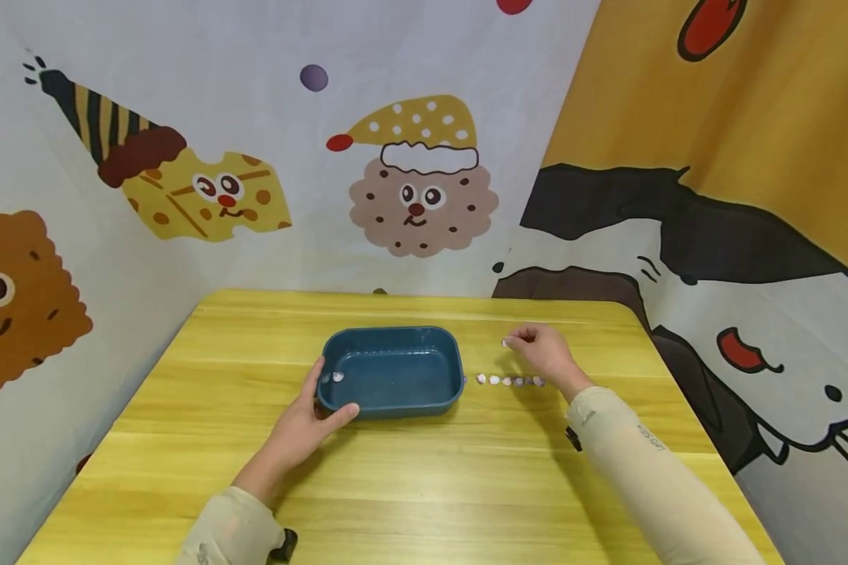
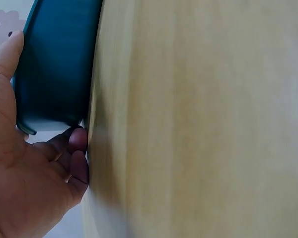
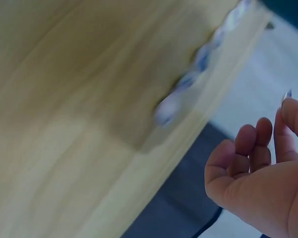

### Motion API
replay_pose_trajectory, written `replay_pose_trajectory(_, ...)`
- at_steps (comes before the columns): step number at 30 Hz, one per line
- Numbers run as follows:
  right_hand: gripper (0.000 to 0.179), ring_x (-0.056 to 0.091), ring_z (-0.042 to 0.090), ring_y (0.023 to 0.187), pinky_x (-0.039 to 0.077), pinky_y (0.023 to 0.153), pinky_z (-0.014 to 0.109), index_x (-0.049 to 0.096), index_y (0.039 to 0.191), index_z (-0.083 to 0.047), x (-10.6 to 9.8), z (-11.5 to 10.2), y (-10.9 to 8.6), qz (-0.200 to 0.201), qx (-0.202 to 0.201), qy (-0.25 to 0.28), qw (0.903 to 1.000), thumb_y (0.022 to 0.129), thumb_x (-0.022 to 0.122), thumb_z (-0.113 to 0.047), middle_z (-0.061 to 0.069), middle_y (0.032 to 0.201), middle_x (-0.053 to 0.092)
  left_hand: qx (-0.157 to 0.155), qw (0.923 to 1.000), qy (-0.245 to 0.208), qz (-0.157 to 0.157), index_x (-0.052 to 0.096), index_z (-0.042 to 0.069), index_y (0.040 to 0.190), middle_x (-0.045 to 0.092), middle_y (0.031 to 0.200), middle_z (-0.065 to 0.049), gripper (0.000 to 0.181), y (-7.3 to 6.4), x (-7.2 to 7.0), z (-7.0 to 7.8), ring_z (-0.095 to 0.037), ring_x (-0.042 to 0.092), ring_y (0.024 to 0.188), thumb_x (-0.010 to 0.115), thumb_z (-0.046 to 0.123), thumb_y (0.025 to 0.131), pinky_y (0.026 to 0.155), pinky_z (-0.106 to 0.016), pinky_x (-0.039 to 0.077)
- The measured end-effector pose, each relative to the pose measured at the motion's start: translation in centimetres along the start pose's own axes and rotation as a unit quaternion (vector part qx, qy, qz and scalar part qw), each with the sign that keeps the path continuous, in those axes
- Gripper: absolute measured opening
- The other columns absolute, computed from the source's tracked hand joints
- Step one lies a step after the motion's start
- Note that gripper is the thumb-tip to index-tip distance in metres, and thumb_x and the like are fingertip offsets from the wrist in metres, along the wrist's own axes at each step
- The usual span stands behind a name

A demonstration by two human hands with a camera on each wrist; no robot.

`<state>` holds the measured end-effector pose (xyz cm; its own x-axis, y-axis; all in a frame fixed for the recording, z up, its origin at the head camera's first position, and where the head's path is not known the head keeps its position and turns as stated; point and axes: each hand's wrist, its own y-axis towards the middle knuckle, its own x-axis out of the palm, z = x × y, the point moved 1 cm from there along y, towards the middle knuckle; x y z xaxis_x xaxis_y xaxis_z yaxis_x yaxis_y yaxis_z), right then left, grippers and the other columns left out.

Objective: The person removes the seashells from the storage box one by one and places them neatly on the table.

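A dark blue rectangular tray [image 1: 396,384] stands on the table, with one small whitish shell-like piece [image 1: 338,377] inside at its left end. My left hand [image 1: 295,431] holds that end, thumb over the front rim and fingers around the left side. Between thumb and index finger, my right hand [image 1: 546,355] pinches another small pale shell-like piece [image 3: 286,95], raised above the table to the right of the tray. Below this hand lies a straight row of several small white and purplish shell-like pieces [image 1: 506,380], running rightward from the tray's right side.
The yellow wood-grain table [image 1: 410,486] has its back edge close to a curtain [image 1: 254,47] printed with cartoon figures. The right forearm's sleeve [image 1: 650,471] extends over the table's right part, near its right edge.
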<state>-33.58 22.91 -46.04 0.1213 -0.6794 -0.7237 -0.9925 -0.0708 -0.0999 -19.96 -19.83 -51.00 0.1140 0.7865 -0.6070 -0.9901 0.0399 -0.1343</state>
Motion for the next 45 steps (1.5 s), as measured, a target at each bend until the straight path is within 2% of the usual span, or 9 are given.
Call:
replay_pose_trajectory(3, 0.036, 0.066, 0.031, 0.114, 0.056, 0.096, 0.046, 0.073, 0.129, -0.008, -0.9, 1.9, 0.1, 0.005, 0.009, -0.013, 0.9999, 0.108, 0.063, -0.036, 0.016, 0.131, 0.072, 0.004, 1.0, 0.004, 0.0, -0.006, 0.036, 0.173, 0.037, 0.17, -0.027, 0.112, 0.2, -0.1, 0.1, -0.048, 0.056, 0.143, 0.068, 0.07, 0.096, 0.114, -0.066, 0.047)
replay_pose_trajectory(6, 0.034, 0.066, 0.028, 0.106, 0.055, 0.088, 0.04, 0.074, 0.125, -0.005, -1.2, 3.3, 0.2, 0.002, 0.007, -0.019, 0.9998, 0.108, 0.064, -0.032, 0.018, 0.128, 0.073, 0.005, 1.0, 0.007, 0.0, -0.006, 0.035, 0.173, 0.036, 0.171, -0.027, 0.112, 0.3, -0.2, 0.2, -0.049, 0.056, 0.143, 0.068, 0.07, 0.096, 0.115, -0.066, 0.047)
replay_pose_trajectory(11, 0.026, 0.064, 0.02, 0.081, 0.052, 0.069, 0.03, 0.077, 0.115, -0.003, -0.8, 4.8, 0.1, -0.018, 0.01, -0.022, 0.9995, 0.106, 0.068, -0.027, 0.015, 0.109, 0.076, 0.005, 0.9999, 0.011, -0.001, -0.007, 0.035, 0.173, 0.04, 0.168, -0.029, 0.113, 0.3, -0.3, 0.3, -0.048, 0.058, 0.142, 0.068, 0.07, 0.096, 0.114, -0.065, 0.048)
replay_pose_trajectory(15, 0.022, 0.065, 0.018, 0.073, 0.052, 0.064, 0.029, 0.076, 0.113, -0.003, -0.4, 5.3, 0.0, -0.026, 0.011, -0.019, 0.9994, 0.106, 0.069, -0.024, 0.01, 0.095, 0.075, 0.008, 0.9999, 0.009, 0.0, -0.007, 0.035, 0.173, 0.041, 0.167, -0.029, 0.113, 0.3, -0.3, 0.3, -0.047, 0.059, 0.141, 0.068, 0.069, 0.096, 0.114, -0.065, 0.048)
replay_pose_trajectory(24, 0.025, 0.062, 0.022, 0.086, 0.048, 0.071, 0.031, 0.078, 0.112, -0.005, -2.1, 6.8, -0.8, 0.005, 0.008, -0.056, 0.9984, 0.106, 0.067, -0.027, 0.014, 0.108, 0.076, 0.007, 1.0, 0.007, 0.001, -0.006, 0.034, 0.173, 0.042, 0.167, -0.028, 0.113, 0.4, -0.2, 0.4, -0.046, 0.06, 0.14, 0.069, 0.069, 0.095, 0.114, -0.064, 0.048)
replay_pose_trajectory(32, 0.026, 0.056, 0.019, 0.082, 0.046, 0.071, 0.031, 0.078, 0.111, -0.005, -3.0, 8.4, -2.0, -0.009, 0.011, -0.07, 0.9974, 0.105, 0.071, -0.029, 0.01, 0.103, 0.076, 0.004, 1.0, 0.006, 0.003, -0.007, 0.036, 0.173, 0.042, 0.167, -0.028, 0.115, 0.4, -0.2, 0.1, -0.046, 0.059, 0.141, 0.069, 0.071, 0.094, 0.114, -0.064, 0.048)
replay_pose_trajectory(45, 0.026, 0.065, 0.023, 0.089, 0.052, 0.079, 0.036, 0.079, 0.109, -0.005, -2.9, 8.8, -2.8, -0.016, 0.012, -0.107, 0.9941, 0.103, 0.072, -0.029, 0.014, 0.108, 0.077, 0.002, 1.0, -0.002, -0.002, -0.007, 0.035, 0.173, 0.036, 0.17, -0.028, 0.113, 0.1, -0.1, 0.2, -0.047, 0.057, 0.143, 0.069, 0.068, 0.096, 0.116, -0.065, 0.046)
